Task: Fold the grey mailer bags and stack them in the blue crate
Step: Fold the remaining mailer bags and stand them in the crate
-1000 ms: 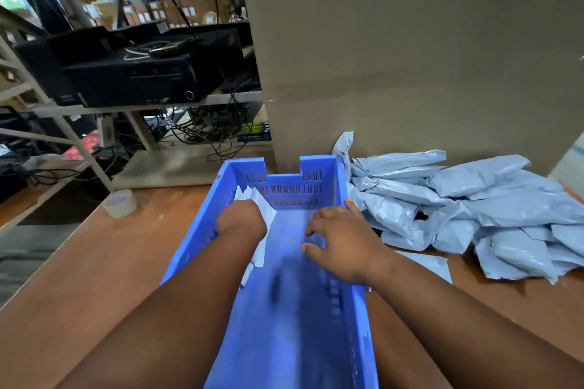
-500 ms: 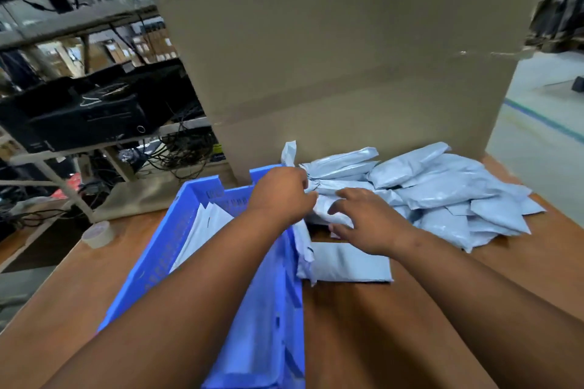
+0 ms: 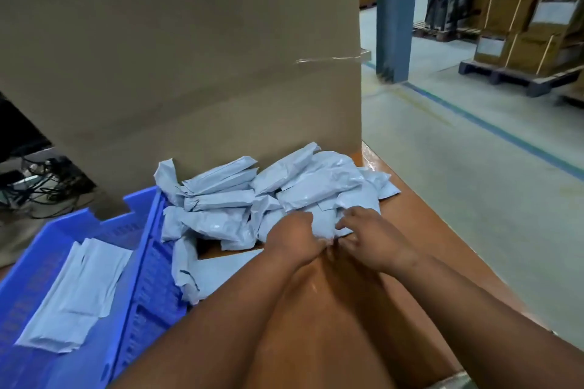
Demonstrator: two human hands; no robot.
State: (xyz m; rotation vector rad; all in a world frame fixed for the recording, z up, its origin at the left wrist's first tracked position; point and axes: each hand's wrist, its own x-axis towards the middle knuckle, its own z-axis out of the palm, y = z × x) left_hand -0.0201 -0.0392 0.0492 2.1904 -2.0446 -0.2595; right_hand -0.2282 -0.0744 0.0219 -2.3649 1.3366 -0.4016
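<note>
The left hand (image 3: 297, 238) and right hand (image 3: 374, 238) sit side by side at the near edge of the bag pile (image 3: 275, 196), fingers curled into one grey bag (image 3: 325, 221), apparently pinching it, though blur hides the exact hold; both forearms reach forward over the table (image 3: 420, 230); the risk, I judge, is dragging neighbouring bags off the heap or table edge; folded bags (image 3: 79, 287) already lie in the blue crate (image 3: 148, 265) to the left.

Warehouse: palletised cartons (image 3: 534, 19), marked concrete floor (image 3: 474, 167).
</note>
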